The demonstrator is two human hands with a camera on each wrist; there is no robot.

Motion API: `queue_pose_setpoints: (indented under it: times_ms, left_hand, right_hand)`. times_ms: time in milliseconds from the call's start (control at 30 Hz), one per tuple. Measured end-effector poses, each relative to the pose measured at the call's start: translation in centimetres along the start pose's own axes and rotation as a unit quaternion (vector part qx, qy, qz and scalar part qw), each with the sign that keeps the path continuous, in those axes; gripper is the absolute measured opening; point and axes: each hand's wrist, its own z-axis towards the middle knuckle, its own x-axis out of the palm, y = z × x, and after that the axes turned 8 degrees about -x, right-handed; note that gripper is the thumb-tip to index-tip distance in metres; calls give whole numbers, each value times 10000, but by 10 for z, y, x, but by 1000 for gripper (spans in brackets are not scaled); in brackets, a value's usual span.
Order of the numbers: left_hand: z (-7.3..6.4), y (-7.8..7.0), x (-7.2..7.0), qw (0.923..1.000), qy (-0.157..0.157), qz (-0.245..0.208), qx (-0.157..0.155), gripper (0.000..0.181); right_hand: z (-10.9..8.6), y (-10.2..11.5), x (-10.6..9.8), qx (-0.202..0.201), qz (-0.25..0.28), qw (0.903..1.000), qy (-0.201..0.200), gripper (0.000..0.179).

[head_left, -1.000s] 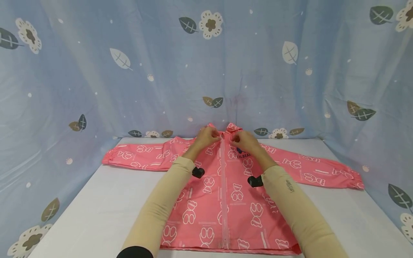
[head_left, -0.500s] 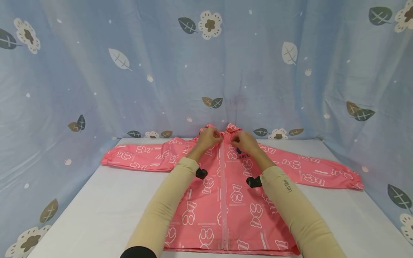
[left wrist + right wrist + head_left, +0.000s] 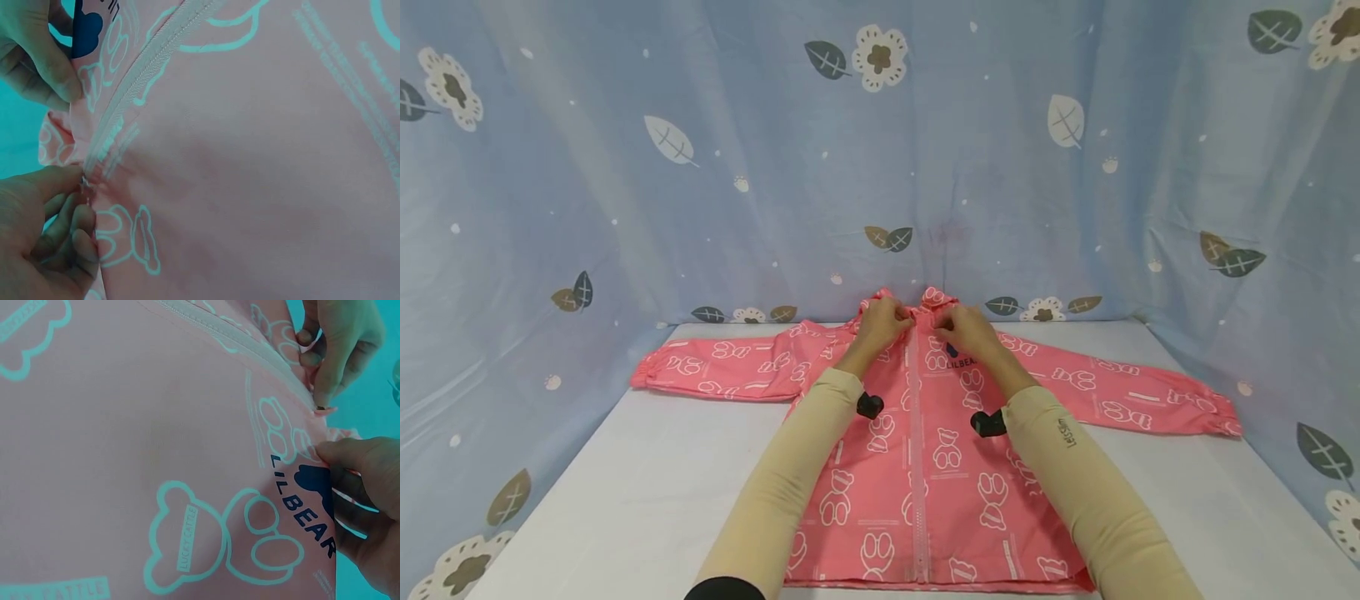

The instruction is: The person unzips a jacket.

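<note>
A pink zip jacket point(image 3: 947, 467) with white bear outlines lies front up, both sleeves spread sideways. Its zipper point(image 3: 917, 467) runs closed from hem to collar. At the top of the zipper my left hand point(image 3: 882, 325) pinches the small zipper pull point(image 3: 86, 182) between thumb and forefinger, the other fingers curled. My right hand point(image 3: 967, 329) pinches the jacket's front near the collar, just right of the zipper; in the right wrist view its thumb lies on the fabric above the dark LILBEAR print point(image 3: 306, 506) and its fingers are behind the cloth.
The jacket lies on a white table point(image 3: 647, 483). A blue curtain point(image 3: 760, 167) with leaves and flowers hangs behind the collar and along both sides. The left sleeve end point(image 3: 655, 367) and right sleeve end point(image 3: 1221, 417) lie near the side curtains.
My left hand has shifted slightly up and right at the collar, its forearm following. The right hand stays almost where it was. The whole view has drifted a little.
</note>
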Motion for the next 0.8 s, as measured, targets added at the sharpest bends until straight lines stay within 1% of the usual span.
queue_pose_setpoints:
  times_ms: [167,367,467,667,800]
  left_hand:
    - [-3,1,-2,9998,-115,0,178,14]
    - [-1,5,0,9995,-142,58,278,14]
    - [-1,6,0,9996,-102,92,250,13]
    - [-2,3,-1,9999,102,46,50,14]
    - [-1,3,-1,9998,72,191,53,13]
  right_hand:
    - [0,1,-1,-33,-16,10000,-4,18]
    - [0,1,0,18,-26,10000,-5,18]
    - [1,1,1,49,-15,10000,9,17]
    - [2,-1,1,54,40,10000,-3,18]
    - [1,-1,0,37,44,10000,-19,17]
